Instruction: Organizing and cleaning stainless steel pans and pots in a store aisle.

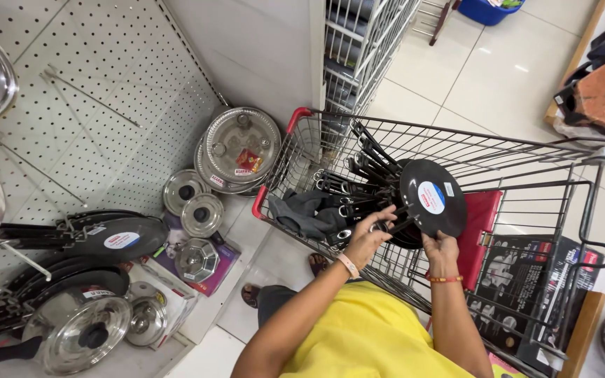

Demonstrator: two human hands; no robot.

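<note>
A wire shopping cart (547,150) with red corner guards stands in front of me, holding several black frying pans stacked on edge, their long black handles (358,164) pointing left. My right hand (441,250) grips the lower rim of the front black pan (432,198), which has a round sticker on its face. My left hand (371,234) closes around pan handles just left of that pan. A grey cloth (309,210) lies in the cart's left end. Both wrists wear thin bands.
A white pegboard wall (106,63) on the left carries hanging black pans (117,238) and steel lidded pots (82,332). Shiny round lids (241,145) lean at its base. A wire rack (365,42) stands behind the cart; boxes (526,280) sit under it.
</note>
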